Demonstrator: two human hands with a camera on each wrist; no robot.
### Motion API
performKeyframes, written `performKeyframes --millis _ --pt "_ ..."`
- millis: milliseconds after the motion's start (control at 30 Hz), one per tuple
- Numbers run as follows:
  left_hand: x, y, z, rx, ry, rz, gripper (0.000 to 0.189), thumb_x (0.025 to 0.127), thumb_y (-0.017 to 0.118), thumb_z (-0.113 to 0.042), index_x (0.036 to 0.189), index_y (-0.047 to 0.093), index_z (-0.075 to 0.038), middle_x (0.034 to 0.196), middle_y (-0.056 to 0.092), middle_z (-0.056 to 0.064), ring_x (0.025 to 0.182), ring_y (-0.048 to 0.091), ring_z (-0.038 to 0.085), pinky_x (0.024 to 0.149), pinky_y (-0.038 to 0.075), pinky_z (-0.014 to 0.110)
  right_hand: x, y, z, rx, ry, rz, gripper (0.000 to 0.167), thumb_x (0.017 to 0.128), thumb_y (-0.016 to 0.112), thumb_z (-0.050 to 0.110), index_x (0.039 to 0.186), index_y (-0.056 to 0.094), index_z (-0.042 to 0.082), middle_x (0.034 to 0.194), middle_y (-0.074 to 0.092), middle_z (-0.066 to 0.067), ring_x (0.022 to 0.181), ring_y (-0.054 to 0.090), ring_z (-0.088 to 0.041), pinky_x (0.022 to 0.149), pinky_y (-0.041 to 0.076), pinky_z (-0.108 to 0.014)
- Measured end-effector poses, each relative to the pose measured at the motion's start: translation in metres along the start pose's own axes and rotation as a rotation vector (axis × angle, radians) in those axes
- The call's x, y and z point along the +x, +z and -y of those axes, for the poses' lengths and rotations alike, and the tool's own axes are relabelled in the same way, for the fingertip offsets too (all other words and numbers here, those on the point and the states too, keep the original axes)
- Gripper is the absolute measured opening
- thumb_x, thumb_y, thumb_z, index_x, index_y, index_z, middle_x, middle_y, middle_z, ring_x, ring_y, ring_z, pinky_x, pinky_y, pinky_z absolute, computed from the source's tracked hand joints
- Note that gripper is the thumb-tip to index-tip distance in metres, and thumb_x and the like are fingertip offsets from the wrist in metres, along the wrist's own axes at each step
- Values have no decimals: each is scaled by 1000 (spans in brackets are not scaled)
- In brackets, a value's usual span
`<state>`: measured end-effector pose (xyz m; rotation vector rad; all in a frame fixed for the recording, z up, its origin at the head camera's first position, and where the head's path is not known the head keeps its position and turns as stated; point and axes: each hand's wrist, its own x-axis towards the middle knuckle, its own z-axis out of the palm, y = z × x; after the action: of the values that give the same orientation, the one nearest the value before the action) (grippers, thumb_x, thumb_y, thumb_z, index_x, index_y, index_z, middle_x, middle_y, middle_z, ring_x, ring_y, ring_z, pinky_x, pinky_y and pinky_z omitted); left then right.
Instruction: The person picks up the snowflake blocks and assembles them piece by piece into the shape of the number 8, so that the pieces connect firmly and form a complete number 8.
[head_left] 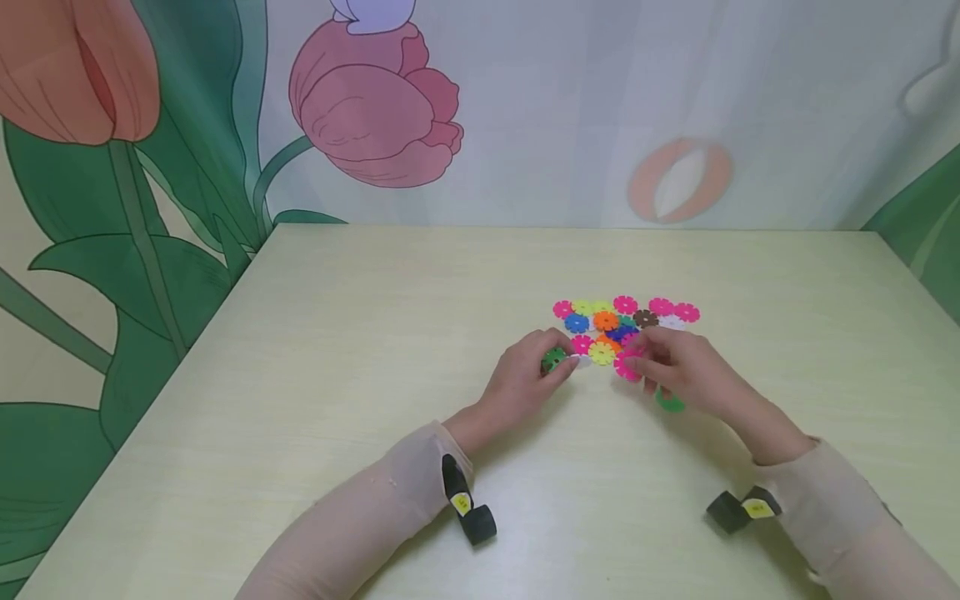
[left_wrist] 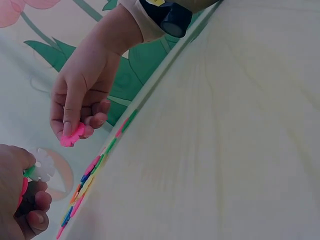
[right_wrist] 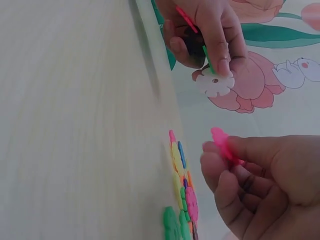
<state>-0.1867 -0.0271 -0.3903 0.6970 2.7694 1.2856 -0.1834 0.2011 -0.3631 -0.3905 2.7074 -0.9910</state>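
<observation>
My left hand [head_left: 521, 372] pinches a white snowflake disc [right_wrist: 215, 84]. A green snowflake disc [head_left: 553, 359] joins onto it at an angle, and a pink disc [right_wrist: 187, 19] shows edge-on by the same hand's palm. Between thumb and fingertips, my right hand [head_left: 693, 371] holds a single bright pink snowflake disc [left_wrist: 73, 135]. The two hands are apart, both raised above the tabletop in the wrist views. Behind and between them lie loose snowflake discs, among them a yellow one [head_left: 602, 352], an orange one [head_left: 606, 321] and a blue one [head_left: 577, 323].
The pale wood-grain table [head_left: 337, 358] carries the loose discs in a flat cluster, partly covered by my right hand. A green disc [head_left: 670, 404] lies just below that hand. A brown disc [head_left: 646, 318] sits near the back. Behind the table hangs a flower-printed curtain [head_left: 525, 117].
</observation>
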Motion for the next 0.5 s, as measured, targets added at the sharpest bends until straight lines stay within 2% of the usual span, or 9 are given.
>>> performKeyframes --millis 133,367,500 --pt "-1 -1 -1 6 -10 1 17 95 61 -25 108 62 -14 107 65 4 96 58 17 85 50 27 0 3 3 105 -20 24 25 93 63 14 113 58 -1 77 64 -10 63 58 -18 54 50 -24" --pt "0 -1 -2 -4 -4 21 19 94 61 -26 109 62 -14 111 65 5 102 59 18 91 50 30 0 10 7 221 -57 40 21 93 61 11 110 60 0 77 63 -11 64 59 -18 56 50 -23" --pt "0 0 -2 5 35 38 17 94 61 -24 108 64 -14 104 64 4 94 58 16 84 49 24 0 13 8 249 -74 35 21 93 61 10 111 60 -2 79 62 -13 64 59 -17 58 51 -22"
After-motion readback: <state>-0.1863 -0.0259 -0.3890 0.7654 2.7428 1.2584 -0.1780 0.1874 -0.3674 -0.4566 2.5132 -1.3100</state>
